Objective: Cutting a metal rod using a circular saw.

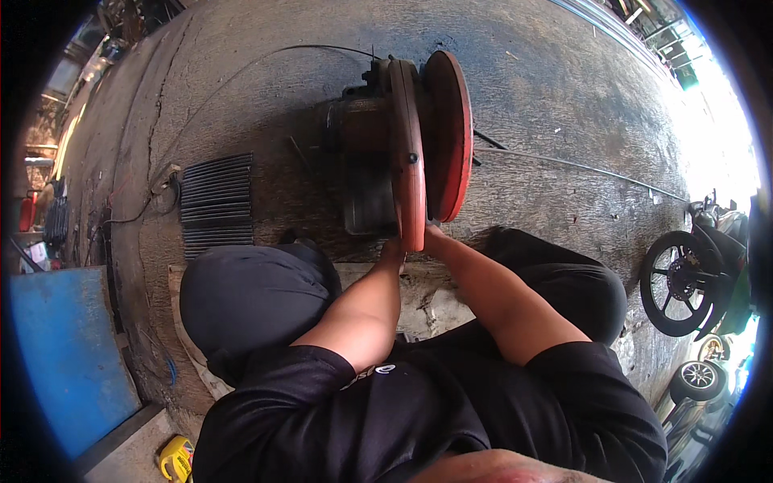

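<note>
A cut-off saw with a dark motor body and red guards (413, 161) stands on the ground in front of me. Both my forearms reach in to its near side. Only the back of my left hand (394, 245) shows beside the lower end of the guard. My right hand (433, 232) is close to it on the other side, below the red disc-shaped cover (452, 145). The saw hides the fingers of both hands, and what they touch cannot be seen. A long thin metal rod (580, 167) runs from the saw off to the right.
Short dark rods (216, 201) lie in a neat row left of the saw. A cable (241, 68) curves behind it. A blue panel (72, 354) and a yellow tape measure (175, 459) are at the left, a motorcycle (684, 282) at the right.
</note>
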### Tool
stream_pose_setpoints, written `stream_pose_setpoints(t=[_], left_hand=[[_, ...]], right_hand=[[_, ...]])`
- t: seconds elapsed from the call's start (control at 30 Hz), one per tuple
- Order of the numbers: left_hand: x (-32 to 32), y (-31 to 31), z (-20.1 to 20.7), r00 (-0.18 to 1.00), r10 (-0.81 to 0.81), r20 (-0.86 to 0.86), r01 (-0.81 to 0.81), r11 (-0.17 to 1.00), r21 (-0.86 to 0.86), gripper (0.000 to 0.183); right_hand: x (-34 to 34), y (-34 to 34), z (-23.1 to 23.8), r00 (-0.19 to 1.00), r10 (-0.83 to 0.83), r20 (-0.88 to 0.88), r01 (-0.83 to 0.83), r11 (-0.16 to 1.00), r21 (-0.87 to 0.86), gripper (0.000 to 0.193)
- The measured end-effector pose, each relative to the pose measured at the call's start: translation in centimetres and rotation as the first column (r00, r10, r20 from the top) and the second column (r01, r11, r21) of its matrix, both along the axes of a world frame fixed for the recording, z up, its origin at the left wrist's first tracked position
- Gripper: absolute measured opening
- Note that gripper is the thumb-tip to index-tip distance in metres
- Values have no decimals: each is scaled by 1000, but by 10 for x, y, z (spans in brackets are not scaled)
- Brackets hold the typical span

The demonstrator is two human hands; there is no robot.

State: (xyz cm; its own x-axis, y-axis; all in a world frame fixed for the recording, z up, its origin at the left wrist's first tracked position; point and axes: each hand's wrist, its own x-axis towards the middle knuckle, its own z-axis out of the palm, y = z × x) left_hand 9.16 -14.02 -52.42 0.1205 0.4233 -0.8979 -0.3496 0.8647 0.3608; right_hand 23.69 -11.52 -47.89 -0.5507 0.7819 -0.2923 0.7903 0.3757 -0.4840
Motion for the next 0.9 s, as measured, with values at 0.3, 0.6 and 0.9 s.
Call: stream_pose_setpoints(t=[0.3,0.6,0.9], left_hand=[[2,-3,15,959,-155,-236,174,983,64,30],[6,9,48,691,-448,-568,571,820,49,32],[-9,41,125,311,-718,-623,908,418,-28,34]], right_hand=[[11,-5,45,998,-56,-4,54,972,-227,18],[8,-3,106,975,-220,4,208,915,-347,18],[2,5,182,862,-402,308,505,628,-592,64]])
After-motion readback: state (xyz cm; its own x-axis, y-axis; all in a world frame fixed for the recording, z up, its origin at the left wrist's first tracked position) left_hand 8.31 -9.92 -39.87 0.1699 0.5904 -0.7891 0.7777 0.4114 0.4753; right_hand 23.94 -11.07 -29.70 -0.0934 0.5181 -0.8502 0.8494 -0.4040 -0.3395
